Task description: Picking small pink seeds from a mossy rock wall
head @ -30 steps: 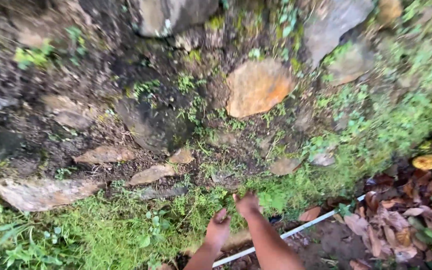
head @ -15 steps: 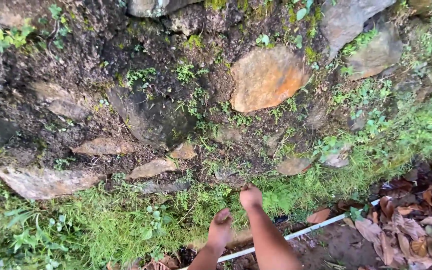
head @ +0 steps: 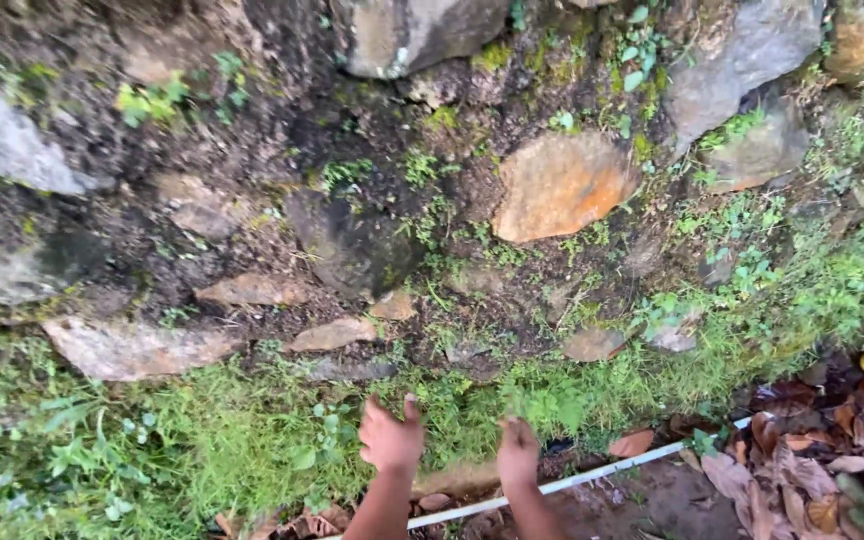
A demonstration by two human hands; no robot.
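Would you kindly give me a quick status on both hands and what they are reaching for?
Left hand open, fingers spread, empty, at the grass. Right hand loosely curled, empty, near the weeds. White pipe on the ground just below both hands.

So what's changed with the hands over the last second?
The left hand has moved left and opened, fingers spread over the grass. The right hand has drawn back from the foot of the stone wall. Neither holds anything visible. The white pipe and orange rock stayed put.
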